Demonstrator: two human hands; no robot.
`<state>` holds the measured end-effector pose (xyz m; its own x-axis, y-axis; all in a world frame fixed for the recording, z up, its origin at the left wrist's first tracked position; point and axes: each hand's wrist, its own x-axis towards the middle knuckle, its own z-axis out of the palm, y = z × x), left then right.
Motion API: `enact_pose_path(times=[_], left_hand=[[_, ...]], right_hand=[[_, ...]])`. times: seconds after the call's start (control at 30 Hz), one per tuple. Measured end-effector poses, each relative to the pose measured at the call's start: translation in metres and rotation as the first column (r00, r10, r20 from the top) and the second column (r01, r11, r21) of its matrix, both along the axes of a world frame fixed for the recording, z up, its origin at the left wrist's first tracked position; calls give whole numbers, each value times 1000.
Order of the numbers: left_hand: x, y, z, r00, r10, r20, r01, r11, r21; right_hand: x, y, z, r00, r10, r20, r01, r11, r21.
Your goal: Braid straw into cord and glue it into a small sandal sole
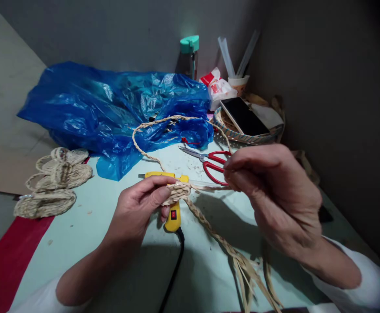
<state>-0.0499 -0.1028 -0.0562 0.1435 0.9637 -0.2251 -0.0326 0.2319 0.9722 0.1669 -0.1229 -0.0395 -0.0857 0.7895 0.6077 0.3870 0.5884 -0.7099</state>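
Between the thumb and fingers of my left hand (140,202) is a small woven straw piece (180,191), held above the table. My right hand (276,195) is raised to the right, its thumb and fingers pinched on a straw cord (206,188) stretched from the piece. A thin braided cord (176,117) arcs behind and runs toward the right fingers. Below the piece, a thicker straw braid (219,239) hangs down and ends in loose strands. Beneath the left hand lies a yellow glue gun (173,224), partly covered. Red-handled scissors (206,157) rest open beyond it, partly hidden by my right hand.
A blue plastic bag (95,100) spreads across the back. Several straw slippers (51,204) sit at left on a red strip (20,248). Back right are a basket (248,139) with a phone (243,115), tissues (220,91), a cup of sticks (238,82) and a bottle (190,45).
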Motion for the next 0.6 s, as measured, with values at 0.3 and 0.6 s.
enact_pose_path(times=[0.3, 0.6], left_hand=[[4, -7, 10, 982, 118, -148, -82, 970, 227], [-1, -12, 10, 983, 54, -178, 6, 948, 320]], right_hand=[[-5, -2, 5, 980, -81, 180, 55, 988, 145], [-14, 0, 4, 909, 28, 415, -118, 975, 191]])
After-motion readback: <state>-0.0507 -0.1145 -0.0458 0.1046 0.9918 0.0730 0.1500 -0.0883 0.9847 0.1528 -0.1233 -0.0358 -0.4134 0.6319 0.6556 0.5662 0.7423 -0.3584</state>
